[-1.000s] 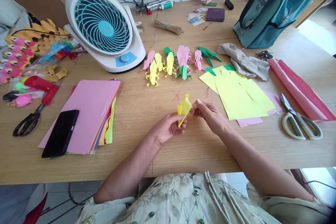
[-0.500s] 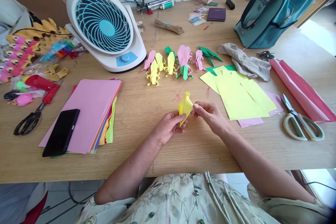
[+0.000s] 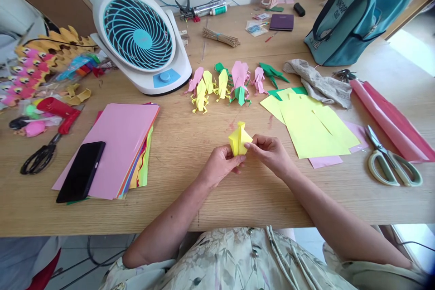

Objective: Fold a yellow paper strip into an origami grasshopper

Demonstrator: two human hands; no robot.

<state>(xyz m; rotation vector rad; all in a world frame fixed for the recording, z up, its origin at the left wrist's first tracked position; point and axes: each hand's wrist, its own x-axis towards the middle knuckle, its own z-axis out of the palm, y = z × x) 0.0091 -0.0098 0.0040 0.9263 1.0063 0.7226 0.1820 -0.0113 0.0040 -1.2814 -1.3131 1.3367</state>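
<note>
Between my two hands, above the table, is a piece of folded yellow paper (image 3: 239,138), pleated and narrow at its top, with flaps spread to both sides. My left hand (image 3: 222,163) pinches its lower end between thumb and fingers. The thumb and forefinger of my right hand (image 3: 268,152) grip the flap on its right edge. Beyond the hands stand several folded paper frogs in yellow (image 3: 200,95), pink (image 3: 239,73) and green (image 3: 239,95). Loose yellow sheets (image 3: 316,127) lie to the right of my right hand.
To the left, a black phone (image 3: 81,171) rests on a stack of coloured paper (image 3: 118,145), with black-handled scissors (image 3: 39,158) beside it. A white fan (image 3: 142,45) stands behind. On the right are pale-handled scissors (image 3: 394,158), pink rolls (image 3: 390,120), a grey cloth (image 3: 316,79) and a teal bag (image 3: 353,22).
The yellow paper has turned and opened wider, its flaps now spread on both sides. My right hand has moved slightly down and left. The whole view has shifted a little.
</note>
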